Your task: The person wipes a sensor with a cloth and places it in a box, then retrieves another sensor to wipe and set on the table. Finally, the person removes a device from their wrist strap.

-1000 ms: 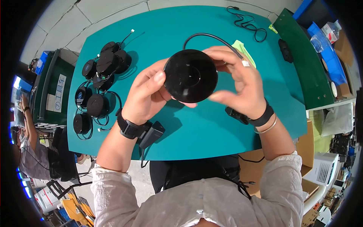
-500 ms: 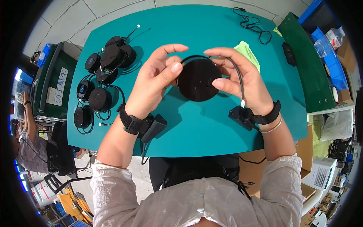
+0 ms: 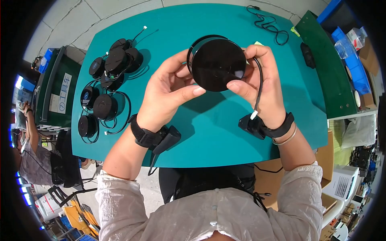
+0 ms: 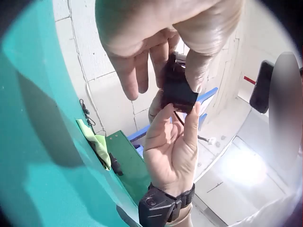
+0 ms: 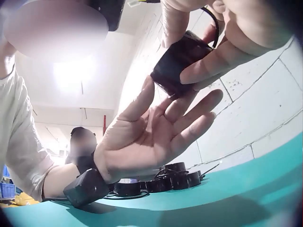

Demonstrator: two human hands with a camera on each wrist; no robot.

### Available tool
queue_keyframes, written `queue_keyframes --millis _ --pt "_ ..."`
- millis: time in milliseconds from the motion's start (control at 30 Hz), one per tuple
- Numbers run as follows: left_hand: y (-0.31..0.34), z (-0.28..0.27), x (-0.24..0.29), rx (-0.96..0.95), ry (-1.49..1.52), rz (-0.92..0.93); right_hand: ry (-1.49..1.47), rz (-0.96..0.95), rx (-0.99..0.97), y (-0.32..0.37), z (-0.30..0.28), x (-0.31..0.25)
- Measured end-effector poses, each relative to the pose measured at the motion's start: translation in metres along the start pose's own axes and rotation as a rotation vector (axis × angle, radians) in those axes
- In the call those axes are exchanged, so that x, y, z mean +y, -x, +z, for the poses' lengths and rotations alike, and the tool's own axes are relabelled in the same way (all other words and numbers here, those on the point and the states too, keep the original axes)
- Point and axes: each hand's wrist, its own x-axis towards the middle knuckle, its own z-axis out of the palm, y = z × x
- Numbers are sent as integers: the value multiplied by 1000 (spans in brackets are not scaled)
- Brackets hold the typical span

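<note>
A puck-shaped black device [image 3: 219, 66] with a glossy round face is raised above the table between both hands. My left hand [image 3: 159, 98] pinches its left edge, thumb at the lower rim and fingers partly hidden behind. On the other side, my right hand [image 3: 268, 88] grips the device, its thumb on the lower right rim. A black cable [image 3: 260, 82] loops round the device's upper left and hangs over the right palm, ending in a white connector [image 3: 253, 115]. In the right wrist view the side of the device [image 5: 177, 64] shows between the fingers of both hands.
Several similar round black devices [image 3: 105, 106] with cables lie in a cluster on the left of the green table [image 3: 217, 138]. A coiled black cable [image 3: 269, 28] lies at the back right. A light green cloth [image 4: 97, 144] is behind my right hand. Another person [image 3: 38, 156] sits far left.
The left hand let go of the rim and took hold again lower down. The right hand, its thumb off the device at first, has closed on it. The device has turned, and its cable has shifted.
</note>
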Motion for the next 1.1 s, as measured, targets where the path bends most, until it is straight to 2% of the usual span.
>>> queue_keyframes --millis 133,200,300,400,733,1100 --pt "0 -8 -1 -52 97 -46 35 -13 -22 1 0 -4" --pt "0 -6 3 -3 201 -77 62 -39 -77 1 -1 -3" --pt "-1 -11 3 -18 243 -33 195 -27 -152 3 -4 -6" --pt "-3 -10 4 -28 260 5 177 -45 -145 1 -4 -4" --pt "-2 -11 5 8 240 42 124 -24 -204 2 -6 -4" --pt "-3 -13 7 46 155 83 213 25 -312 2 -2 -5"
